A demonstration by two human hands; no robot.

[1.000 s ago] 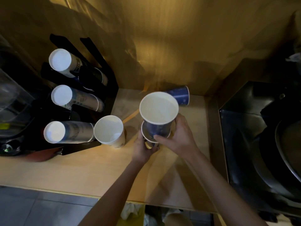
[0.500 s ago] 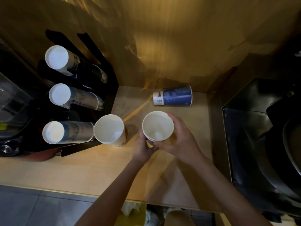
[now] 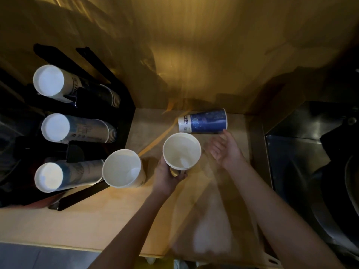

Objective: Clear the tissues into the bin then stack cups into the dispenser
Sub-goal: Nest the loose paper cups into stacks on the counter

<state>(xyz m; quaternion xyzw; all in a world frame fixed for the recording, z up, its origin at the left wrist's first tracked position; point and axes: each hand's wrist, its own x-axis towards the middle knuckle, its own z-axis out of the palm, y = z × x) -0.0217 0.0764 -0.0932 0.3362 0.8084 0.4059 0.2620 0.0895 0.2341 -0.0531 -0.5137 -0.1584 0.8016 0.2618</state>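
Note:
My left hand (image 3: 168, 175) grips a nested stack of paper cups (image 3: 181, 152) upright over the wooden counter (image 3: 97, 220). To its right my right hand (image 3: 225, 150) is open and holds nothing, with its fingertips close under a blue cup (image 3: 204, 121) lying on its side by the back wall. Another upright paper cup (image 3: 122, 168) stands to the left, next to the black cup dispenser (image 3: 124, 121), which holds three rows of cups (image 3: 74, 129) lying sideways.
A dark metal sink area (image 3: 310, 162) borders the counter on the right. A golden wall (image 3: 194, 55) rises behind. Below the counter's front edge, pale crumpled material (image 3: 151, 261) shows dimly near the floor.
My right hand pushed its cup down into the stack in my left hand, then let go and moved right toward the lying blue cup.

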